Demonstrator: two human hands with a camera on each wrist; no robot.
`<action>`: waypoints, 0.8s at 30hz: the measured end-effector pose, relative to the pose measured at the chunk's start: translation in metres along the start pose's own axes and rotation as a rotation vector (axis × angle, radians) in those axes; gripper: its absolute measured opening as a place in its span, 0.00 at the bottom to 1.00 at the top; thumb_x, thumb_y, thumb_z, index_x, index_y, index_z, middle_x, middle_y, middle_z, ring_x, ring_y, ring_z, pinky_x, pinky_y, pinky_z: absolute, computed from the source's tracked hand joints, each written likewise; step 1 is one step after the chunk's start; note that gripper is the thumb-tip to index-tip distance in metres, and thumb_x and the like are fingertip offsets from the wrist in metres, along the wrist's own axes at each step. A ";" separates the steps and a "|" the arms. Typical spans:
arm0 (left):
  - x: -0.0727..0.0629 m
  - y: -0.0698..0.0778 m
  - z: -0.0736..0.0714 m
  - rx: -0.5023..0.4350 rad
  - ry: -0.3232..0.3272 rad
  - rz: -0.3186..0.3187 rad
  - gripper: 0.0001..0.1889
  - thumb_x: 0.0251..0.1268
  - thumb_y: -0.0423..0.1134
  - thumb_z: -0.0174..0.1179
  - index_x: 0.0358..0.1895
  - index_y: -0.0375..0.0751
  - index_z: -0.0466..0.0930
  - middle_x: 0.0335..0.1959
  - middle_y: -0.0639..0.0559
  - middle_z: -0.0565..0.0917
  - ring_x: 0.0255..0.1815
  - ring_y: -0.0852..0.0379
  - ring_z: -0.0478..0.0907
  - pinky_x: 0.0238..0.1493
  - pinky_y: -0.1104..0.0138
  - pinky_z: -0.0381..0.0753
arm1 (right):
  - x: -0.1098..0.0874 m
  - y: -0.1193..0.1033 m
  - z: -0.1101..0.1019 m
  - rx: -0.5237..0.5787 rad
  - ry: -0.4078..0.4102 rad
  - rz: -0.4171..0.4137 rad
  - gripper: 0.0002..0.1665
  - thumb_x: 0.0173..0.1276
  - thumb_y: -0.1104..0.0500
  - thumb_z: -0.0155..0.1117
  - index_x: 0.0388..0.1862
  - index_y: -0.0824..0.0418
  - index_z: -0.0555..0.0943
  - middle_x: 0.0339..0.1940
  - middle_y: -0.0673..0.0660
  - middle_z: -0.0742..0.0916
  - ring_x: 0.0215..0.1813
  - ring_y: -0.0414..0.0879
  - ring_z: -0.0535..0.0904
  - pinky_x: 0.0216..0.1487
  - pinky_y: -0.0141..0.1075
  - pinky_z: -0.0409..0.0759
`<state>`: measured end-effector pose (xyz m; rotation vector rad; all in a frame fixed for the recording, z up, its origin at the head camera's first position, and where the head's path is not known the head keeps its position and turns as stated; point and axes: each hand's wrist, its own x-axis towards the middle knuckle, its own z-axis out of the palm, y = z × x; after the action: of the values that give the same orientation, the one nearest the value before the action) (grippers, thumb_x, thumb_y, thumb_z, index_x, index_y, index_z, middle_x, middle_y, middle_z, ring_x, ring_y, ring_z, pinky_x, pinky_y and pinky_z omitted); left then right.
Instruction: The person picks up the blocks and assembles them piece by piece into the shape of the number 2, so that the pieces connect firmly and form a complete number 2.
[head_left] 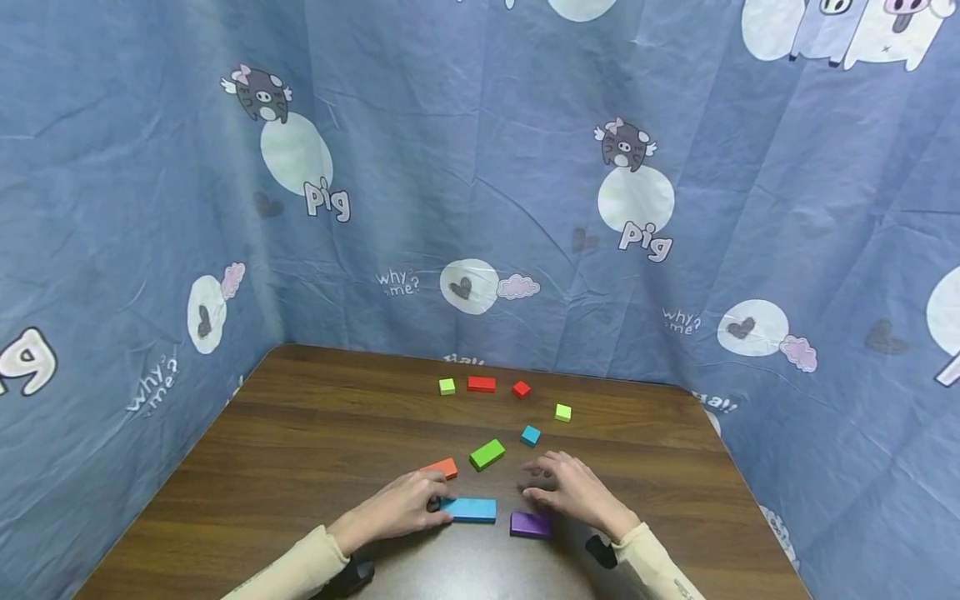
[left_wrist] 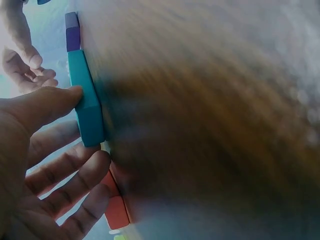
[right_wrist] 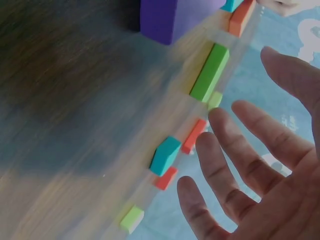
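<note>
A long blue block point(head_left: 471, 511) lies flat on the table in front of me. My left hand point(head_left: 408, 504) pinches its left end; in the left wrist view the thumb presses one long side of the blue block point(left_wrist: 86, 95) and the index finger is behind it. An orange block point(head_left: 442, 467) lies just past those fingers. My right hand point(head_left: 573, 490) hovers with spread fingers and holds nothing. Below its thumb lies a purple block point(head_left: 530, 525), a short gap to the right of the blue one. A green block point(head_left: 487, 455) sits at an angle between the hands, farther back.
Toward the back of the wooden table point(head_left: 337, 417) lie a small blue cube point(head_left: 530, 436), two light-green cubes, one at left point(head_left: 447, 387) and one at right point(head_left: 563, 412), a red block point(head_left: 482, 384) and a red cube point(head_left: 521, 389). A patterned blue cloth point(head_left: 450, 208) hangs behind.
</note>
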<state>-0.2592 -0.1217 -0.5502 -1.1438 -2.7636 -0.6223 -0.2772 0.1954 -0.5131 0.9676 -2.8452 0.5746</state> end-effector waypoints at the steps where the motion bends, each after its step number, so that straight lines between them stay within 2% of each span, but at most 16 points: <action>1: 0.000 0.000 0.000 -0.008 -0.002 -0.003 0.14 0.59 0.50 0.66 0.41 0.45 0.85 0.36 0.60 0.79 0.31 0.71 0.69 0.32 0.74 0.71 | -0.001 0.001 -0.001 0.004 -0.006 0.004 0.23 0.63 0.43 0.66 0.52 0.53 0.81 0.45 0.47 0.85 0.46 0.43 0.80 0.46 0.42 0.76; 11: -0.001 0.001 0.000 -0.034 0.006 -0.032 0.13 0.58 0.49 0.67 0.41 0.45 0.86 0.34 0.61 0.78 0.30 0.70 0.69 0.31 0.75 0.70 | -0.009 0.005 0.000 0.033 -0.056 -0.038 0.23 0.61 0.46 0.69 0.50 0.57 0.81 0.46 0.50 0.86 0.48 0.45 0.82 0.49 0.42 0.78; 17: -0.001 0.001 0.001 -0.039 0.021 -0.010 0.14 0.58 0.49 0.68 0.41 0.44 0.86 0.34 0.60 0.79 0.30 0.70 0.69 0.31 0.75 0.70 | -0.012 0.005 0.005 0.044 -0.090 -0.069 0.25 0.59 0.42 0.69 0.50 0.55 0.82 0.46 0.49 0.86 0.50 0.44 0.81 0.51 0.41 0.78; 24: -0.001 0.001 0.001 -0.046 0.012 -0.010 0.14 0.58 0.48 0.68 0.42 0.44 0.86 0.33 0.60 0.79 0.29 0.70 0.69 0.31 0.75 0.69 | -0.014 0.002 0.010 0.085 -0.164 -0.095 0.28 0.56 0.39 0.70 0.50 0.54 0.82 0.42 0.47 0.84 0.44 0.39 0.79 0.45 0.34 0.77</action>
<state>-0.2582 -0.1215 -0.5508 -1.1311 -2.7608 -0.6944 -0.2675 0.2012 -0.5258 1.2097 -2.9163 0.6397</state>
